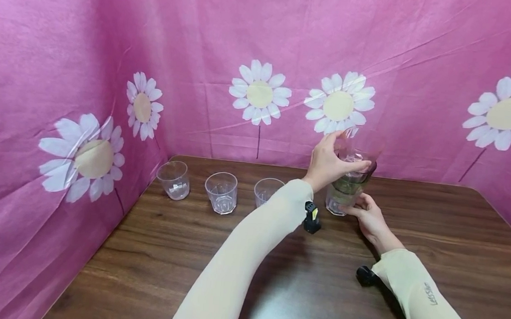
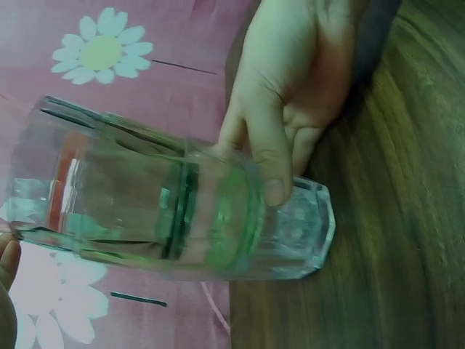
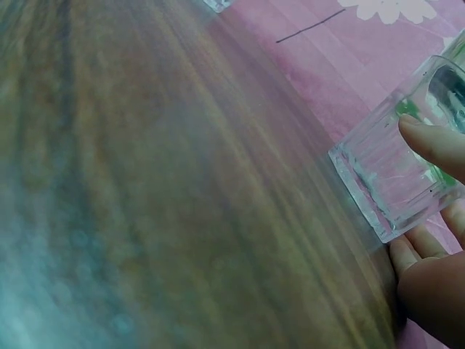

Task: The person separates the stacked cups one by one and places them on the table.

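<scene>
A nested stack of clear glasses [image 2: 218, 211] stands upright on the table, with green, dark and reddish tints showing through its walls. My left hand [image 1: 334, 160] is up at the top of the stack, thumb and fingers curved around the upper glass [image 1: 358, 155]. Lower down, my right hand [image 1: 370, 218] holds the bottom glass [image 1: 335, 206] between thumb and fingers, close to the tabletop. The right wrist view has the right thumb against the wall of this faceted glass [image 3: 385, 174]. How many glasses are nested cannot be told.
Three clear tumblers stand in a row to the left: one far left [image 1: 176, 187], one in the middle [image 1: 223, 197], and one [image 1: 263, 190] partly hidden by my left sleeve. A pink cloth with daisies [image 1: 193, 34] hangs behind the brown wooden table [image 1: 147, 271].
</scene>
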Tool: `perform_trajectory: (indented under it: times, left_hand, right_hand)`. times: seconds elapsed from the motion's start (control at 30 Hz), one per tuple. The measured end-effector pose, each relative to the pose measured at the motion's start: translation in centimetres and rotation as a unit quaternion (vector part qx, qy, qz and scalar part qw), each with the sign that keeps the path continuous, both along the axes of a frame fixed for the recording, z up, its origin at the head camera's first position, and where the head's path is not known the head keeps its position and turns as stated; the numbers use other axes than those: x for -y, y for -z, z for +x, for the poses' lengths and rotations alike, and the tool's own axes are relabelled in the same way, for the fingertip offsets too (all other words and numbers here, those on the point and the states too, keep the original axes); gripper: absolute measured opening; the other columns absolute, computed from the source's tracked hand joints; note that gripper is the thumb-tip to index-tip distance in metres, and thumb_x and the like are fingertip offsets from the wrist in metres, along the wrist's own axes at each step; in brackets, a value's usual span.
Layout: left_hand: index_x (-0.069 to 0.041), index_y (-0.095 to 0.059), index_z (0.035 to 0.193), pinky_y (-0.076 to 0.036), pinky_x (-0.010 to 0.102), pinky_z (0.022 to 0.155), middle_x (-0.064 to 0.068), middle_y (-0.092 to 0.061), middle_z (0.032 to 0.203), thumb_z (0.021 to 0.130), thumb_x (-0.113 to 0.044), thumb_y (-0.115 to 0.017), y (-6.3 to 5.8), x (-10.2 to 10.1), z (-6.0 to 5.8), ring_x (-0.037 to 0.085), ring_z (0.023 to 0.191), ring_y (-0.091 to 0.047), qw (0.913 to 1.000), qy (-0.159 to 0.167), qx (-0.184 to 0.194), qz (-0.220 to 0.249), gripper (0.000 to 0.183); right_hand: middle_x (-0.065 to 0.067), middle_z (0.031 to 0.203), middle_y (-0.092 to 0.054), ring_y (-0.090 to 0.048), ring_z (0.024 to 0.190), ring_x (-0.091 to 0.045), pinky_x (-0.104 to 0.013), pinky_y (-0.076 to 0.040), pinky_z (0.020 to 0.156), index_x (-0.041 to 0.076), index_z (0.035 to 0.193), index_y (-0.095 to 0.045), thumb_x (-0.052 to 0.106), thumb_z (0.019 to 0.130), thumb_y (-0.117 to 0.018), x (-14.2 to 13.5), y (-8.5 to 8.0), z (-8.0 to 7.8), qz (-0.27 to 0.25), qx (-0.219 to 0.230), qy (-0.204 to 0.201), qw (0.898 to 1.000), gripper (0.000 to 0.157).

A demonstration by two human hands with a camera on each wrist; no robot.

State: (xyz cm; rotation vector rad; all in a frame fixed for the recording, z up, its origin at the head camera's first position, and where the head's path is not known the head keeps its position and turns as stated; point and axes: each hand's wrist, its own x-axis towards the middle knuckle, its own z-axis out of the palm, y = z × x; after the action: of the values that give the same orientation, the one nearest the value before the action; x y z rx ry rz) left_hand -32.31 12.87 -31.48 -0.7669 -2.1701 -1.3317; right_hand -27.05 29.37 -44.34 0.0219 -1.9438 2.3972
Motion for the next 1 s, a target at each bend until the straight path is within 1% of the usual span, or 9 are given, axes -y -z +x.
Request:
perform_trajectory:
  times: [0.07, 0.13, 0.27, 0.43, 0.57, 0.67, 0.87, 0.93, 1.0]
  left_hand:
    - [-0.007, -0.055, 0.135, -0.044, 0.01, 0.091, 0.002, -0.063, 0.123, 0.063, -0.037, -0.095, -0.5, 0.2, 0.0, 0.009, 0.11, -0.059, 0.9998, 0.004, -0.002, 0.018, 0.087]
    - [-0.007, -0.055, 0.134, -0.045, 0.01, 0.09, 0.002, -0.062, 0.124, 0.064, -0.034, -0.095, -1.2, 0.3, 0.1, 0.007, 0.107, -0.06, 0.9987, 0.018, 0.003, 0.047, 0.085]
    - [-0.007, -0.053, 0.134, -0.048, 0.008, 0.085, 0.003, -0.057, 0.125, 0.064, -0.027, -0.096, -2.3, 0.9, 0.3, 0.007, 0.102, -0.063, 0.9941, 0.046, 0.026, 0.095, 0.085]
    - [-0.006, -0.051, 0.137, -0.05, 0.009, 0.082, 0.004, -0.056, 0.127, 0.065, -0.022, -0.096, -2.7, 2.3, 0.6, 0.008, 0.102, -0.065, 0.9907, 0.062, 0.049, 0.111, 0.086]
    - [-0.006, -0.051, 0.138, -0.052, 0.011, 0.082, 0.004, -0.054, 0.128, 0.066, -0.019, -0.095, -2.5, 3.7, 1.0, 0.008, 0.103, -0.065, 0.9878, 0.074, 0.063, 0.122, 0.086]
    - [-0.006, -0.052, 0.137, -0.052, 0.012, 0.083, 0.005, -0.055, 0.128, 0.065, -0.017, -0.095, -2.1, 4.8, 1.0, 0.01, 0.103, -0.065, 0.9869, 0.076, 0.061, 0.128, 0.084]
    - [-0.003, -0.052, 0.136, -0.057, 0.019, 0.08, 0.011, -0.056, 0.127, 0.065, -0.01, -0.094, -1.0, 6.6, 1.2, 0.014, 0.101, -0.067, 0.9826, 0.09, 0.062, 0.15, 0.083]
    - [-0.001, -0.052, 0.135, -0.058, 0.022, 0.08, 0.014, -0.056, 0.128, 0.065, -0.006, -0.094, -0.6, 7.1, 1.5, 0.015, 0.1, -0.068, 0.9809, 0.099, 0.064, 0.155, 0.082]
    - [0.0, -0.052, 0.135, -0.059, 0.024, 0.08, 0.013, -0.057, 0.128, 0.065, -0.005, -0.093, -0.1, 7.7, 1.8, 0.017, 0.1, -0.068, 0.9797, 0.105, 0.069, 0.156, 0.082]
  right_hand:
    - [0.017, 0.098, -0.067, -0.058, 0.095, 0.001, -0.013, -0.047, 0.081, 0.027, 0.109, -0.056, -0.017, 0.089, -0.061, 0.0, -0.1, 0.0, -0.005, -0.006, -0.003, 1.0, 0.049]
    - [0.016, 0.098, -0.067, -0.059, 0.095, 0.0, -0.013, -0.047, 0.081, 0.027, 0.108, -0.058, -0.018, 0.088, -0.061, 0.1, -0.1, 0.0, -0.008, -0.015, -0.005, 1.0, 0.049]
    - [0.015, 0.098, -0.068, -0.061, 0.094, -0.001, -0.013, -0.048, 0.081, 0.026, 0.107, -0.06, -0.018, 0.087, -0.062, 0.1, -0.1, -0.1, -0.007, -0.027, -0.006, 1.0, 0.049]
    - [0.017, 0.099, -0.067, -0.058, 0.097, 0.0, -0.013, -0.045, 0.084, 0.028, 0.108, -0.058, -0.013, 0.088, -0.065, 0.1, 0.2, -0.1, 0.01, -0.018, -0.002, 1.0, 0.047]
    - [0.019, 0.1, -0.066, -0.056, 0.099, 0.001, -0.012, -0.043, 0.086, 0.028, 0.111, -0.056, -0.01, 0.088, -0.068, 0.0, 0.4, -0.1, 0.015, -0.008, 0.0, 1.0, 0.046]
    - [0.019, 0.101, -0.066, -0.056, 0.099, 0.002, -0.012, -0.044, 0.086, 0.027, 0.112, -0.055, -0.01, 0.088, -0.068, -0.1, 0.4, 0.0, 0.015, -0.012, -0.001, 1.0, 0.046]
    - [0.017, 0.1, -0.065, -0.057, 0.097, 0.001, -0.011, -0.045, 0.085, 0.025, 0.112, -0.054, -0.013, 0.087, -0.066, 0.0, 0.3, 0.0, 0.013, -0.026, 0.001, 1.0, 0.047]
    - [0.018, 0.1, -0.065, -0.056, 0.097, 0.001, -0.011, -0.045, 0.085, 0.025, 0.113, -0.053, -0.012, 0.087, -0.067, 0.0, 0.3, 0.0, 0.014, -0.024, 0.001, 1.0, 0.047]
    - [0.018, 0.101, -0.064, -0.056, 0.098, 0.001, -0.011, -0.044, 0.085, 0.025, 0.113, -0.052, -0.011, 0.087, -0.067, 0.1, 0.4, 0.0, 0.015, -0.019, 0.002, 1.0, 0.047]
